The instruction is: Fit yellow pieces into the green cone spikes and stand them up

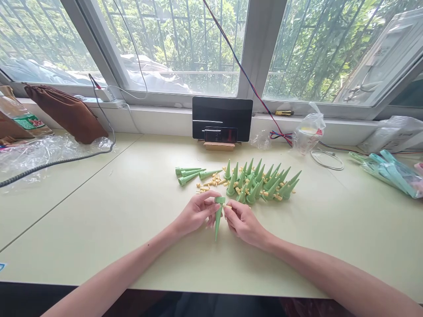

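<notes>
My left hand (197, 210) pinches the wide top of a green plastic cone spike (218, 219), which points down toward me above the pale table (115, 211). My right hand (243, 220) is closed just right of the cone's top, its fingertips on a small yellow piece (227, 206) pressed against the cone. Behind my hands stands a cluster of several upright green cones (261, 182) with yellow pieces fitted. To its left lie a few green cones on their sides (191, 173) and a scatter of loose yellow pieces (211, 181).
A black device on a stand (222, 119) sits against the window sill. A brown pouch (68, 112), a cable (49, 163) and clear plastic wrap lie at the left. A plastic bag (309, 130) and teal packaged items (390, 171) are at the right.
</notes>
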`<control>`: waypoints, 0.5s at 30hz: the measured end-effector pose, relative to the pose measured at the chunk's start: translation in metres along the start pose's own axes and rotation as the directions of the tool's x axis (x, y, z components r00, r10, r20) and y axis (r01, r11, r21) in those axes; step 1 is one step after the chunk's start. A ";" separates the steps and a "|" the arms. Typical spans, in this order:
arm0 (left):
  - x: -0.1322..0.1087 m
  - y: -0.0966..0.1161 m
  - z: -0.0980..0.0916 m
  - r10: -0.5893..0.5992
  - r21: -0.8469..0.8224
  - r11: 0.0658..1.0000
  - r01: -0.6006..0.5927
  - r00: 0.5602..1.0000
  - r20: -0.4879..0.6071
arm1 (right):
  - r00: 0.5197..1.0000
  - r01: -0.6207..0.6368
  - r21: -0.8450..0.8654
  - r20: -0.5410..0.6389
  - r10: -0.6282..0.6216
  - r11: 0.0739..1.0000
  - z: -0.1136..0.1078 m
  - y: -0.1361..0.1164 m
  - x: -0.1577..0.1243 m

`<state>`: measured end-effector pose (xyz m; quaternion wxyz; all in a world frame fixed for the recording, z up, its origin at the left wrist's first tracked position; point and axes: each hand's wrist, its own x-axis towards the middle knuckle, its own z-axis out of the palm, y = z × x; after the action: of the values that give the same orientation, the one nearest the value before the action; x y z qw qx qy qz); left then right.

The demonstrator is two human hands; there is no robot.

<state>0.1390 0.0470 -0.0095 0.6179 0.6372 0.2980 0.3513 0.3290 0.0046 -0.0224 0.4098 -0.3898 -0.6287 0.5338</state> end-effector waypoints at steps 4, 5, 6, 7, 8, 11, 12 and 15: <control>0.000 -0.002 0.000 0.006 0.003 1.000 -0.006 1.000 -0.008 | 1.000 -0.003 0.015 -0.012 0.003 1.000 0.001 0.002 0.000; 0.000 -0.002 0.000 0.007 0.003 1.000 -0.006 1.000 -0.009 | 1.000 -0.003 0.018 -0.014 0.003 1.000 0.001 0.002 0.000; 0.000 -0.001 0.000 0.007 0.004 1.000 -0.007 1.000 -0.009 | 1.000 -0.003 0.019 -0.016 0.003 1.000 0.001 0.002 0.000; 0.000 -0.001 0.000 0.006 0.006 1.000 -0.006 1.000 -0.008 | 1.000 -0.003 0.018 -0.017 0.003 1.000 0.001 0.002 0.000; 0.001 0.000 0.000 0.003 0.010 1.000 -0.003 1.000 -0.008 | 1.000 -0.004 0.014 -0.020 0.004 1.000 0.002 0.002 0.000; 0.001 0.002 0.001 -0.012 0.027 1.000 0.013 1.000 -0.016 | 1.000 -0.009 -0.001 -0.030 0.009 1.000 0.002 0.000 0.001; 0.001 0.002 0.001 -0.017 0.031 0.999 0.018 1.000 -0.021 | 0.999 -0.009 -0.005 -0.032 0.009 1.000 0.002 0.000 0.001; 0.001 0.004 0.002 -0.024 0.041 0.999 0.025 0.999 -0.027 | 0.999 -0.009 -0.018 -0.038 0.008 1.000 0.003 -0.002 0.001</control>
<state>0.1409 0.0466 -0.0058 0.6046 0.6415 0.3212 0.3461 0.3257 0.0042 -0.0207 0.4159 -0.4062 -0.6239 0.5223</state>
